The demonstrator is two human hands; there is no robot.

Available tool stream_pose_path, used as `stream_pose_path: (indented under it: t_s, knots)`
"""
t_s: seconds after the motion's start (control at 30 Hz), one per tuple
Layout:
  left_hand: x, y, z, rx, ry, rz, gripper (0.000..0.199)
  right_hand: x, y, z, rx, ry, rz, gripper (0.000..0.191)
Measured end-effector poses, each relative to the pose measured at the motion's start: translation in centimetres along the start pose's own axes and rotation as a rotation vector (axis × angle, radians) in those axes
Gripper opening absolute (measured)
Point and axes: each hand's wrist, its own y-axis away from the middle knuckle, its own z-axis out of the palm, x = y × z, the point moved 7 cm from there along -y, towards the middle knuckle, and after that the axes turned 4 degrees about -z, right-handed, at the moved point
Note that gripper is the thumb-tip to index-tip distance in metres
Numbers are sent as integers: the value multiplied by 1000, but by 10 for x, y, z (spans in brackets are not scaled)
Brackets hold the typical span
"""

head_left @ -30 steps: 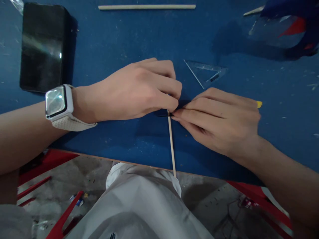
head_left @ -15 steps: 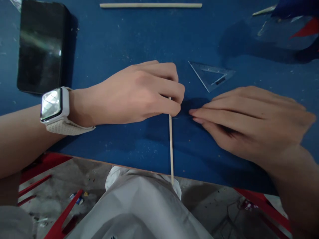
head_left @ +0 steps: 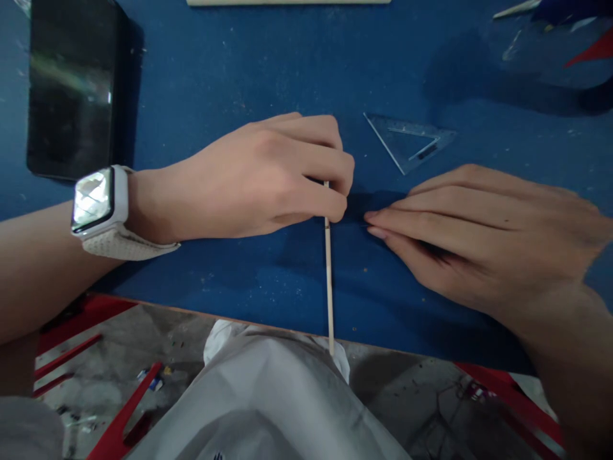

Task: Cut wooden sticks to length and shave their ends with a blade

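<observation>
My left hand (head_left: pixel 282 172), wearing a watch on its wrist, is closed on a thin wooden stick (head_left: pixel 329 281). The stick's near end sticks out past the table edge, and its upper part is hidden under my fingers. Just below the fingertips, a fine dark line (head_left: pixel 327 225) crosses the stick. To the right, my right hand (head_left: pixel 460 236) pinches thumb and forefinger together, apart from the stick. A very thin thread (head_left: pixel 363 225) shows faintly at those fingertips; most of its length cannot be made out.
Beyond the right hand lies a clear plastic set square (head_left: pixel 407 142) on the blue table (head_left: pixel 239 70). A black phone-like device (head_left: pixel 71 89) is at the left. Another wooden stick (head_left: pixel 287 2) crosses the top edge. A dark blue and red object (head_left: pixel 591 54) sits at upper right.
The view has shifted slightly, carrying the far stick partly out of frame. The thread seen stretching from the stick is fainter, and a dark line shows on the stick. Both hands keep their grips.
</observation>
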Motion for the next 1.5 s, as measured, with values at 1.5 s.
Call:
stream_pose_path:
  t_s: [1.5]
  knots:
    - [2,-3,-3,-79,18,-38,61,-5,-16,7,-94,7,21,17]
